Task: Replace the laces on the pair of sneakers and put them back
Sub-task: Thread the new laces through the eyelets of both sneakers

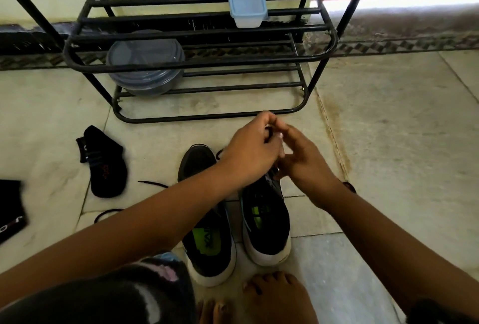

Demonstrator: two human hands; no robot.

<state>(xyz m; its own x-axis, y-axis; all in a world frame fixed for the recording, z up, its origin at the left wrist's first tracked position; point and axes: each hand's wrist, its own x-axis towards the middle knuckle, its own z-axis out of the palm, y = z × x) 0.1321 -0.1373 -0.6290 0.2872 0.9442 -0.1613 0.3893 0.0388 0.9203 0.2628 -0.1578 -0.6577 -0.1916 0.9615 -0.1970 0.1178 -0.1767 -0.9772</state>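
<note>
Two black sneakers with white soles and green insoles stand side by side on the floor, the left sneaker (207, 240) and the right sneaker (267, 222). Above the toe of the right one, my left hand (248, 152) pinches a black lace (268, 135) between curled fingers. My right hand (303, 157) meets it there, its fingertips at the same lace; motion blur hides its exact grip. Another loose black lace (153, 183) lies on the floor to the left of the sneakers.
A black metal shoe rack (202, 61) stands just beyond the hands, holding a round grey container (145, 64) and a small clear box (247, 7). Two black socks lie at left (103, 163) and far left (10, 209). My bare foot (274, 295) is near the heels.
</note>
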